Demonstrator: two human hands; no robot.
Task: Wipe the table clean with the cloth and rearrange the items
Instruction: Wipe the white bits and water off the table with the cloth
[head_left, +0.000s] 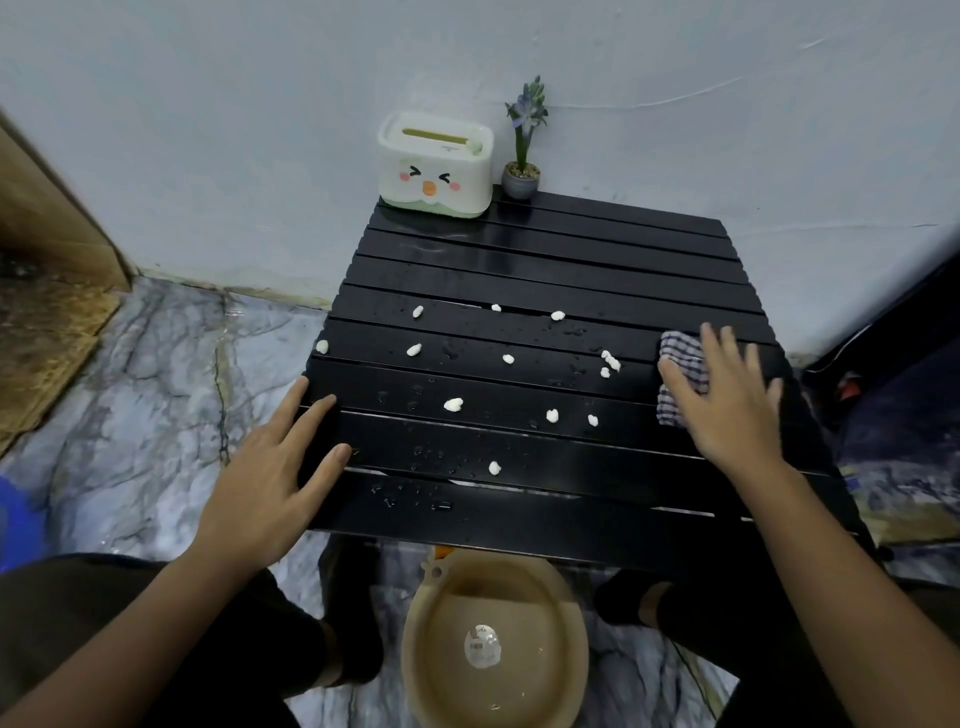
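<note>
A low black slatted table (519, 280) carries several small white crumbs (453, 404) and water droplets across its middle and front. A checked blue-and-white cloth (680, 353) lies near the table's right edge. My right hand (727, 405) presses flat on the cloth with fingers spread. My left hand (275, 473) rests with straight fingers on the table's front left edge, holding nothing. A white tissue box with a duck face (435, 171) and a small potted purple flower (522, 176) stand at the table's back, against the wall.
A beige plastic basin (441, 623) sits on the marble floor under the table's front edge, between my knees. A wooden door frame (57, 218) is at the left. Dark bags or fabric (893, 364) lie to the right of the table.
</note>
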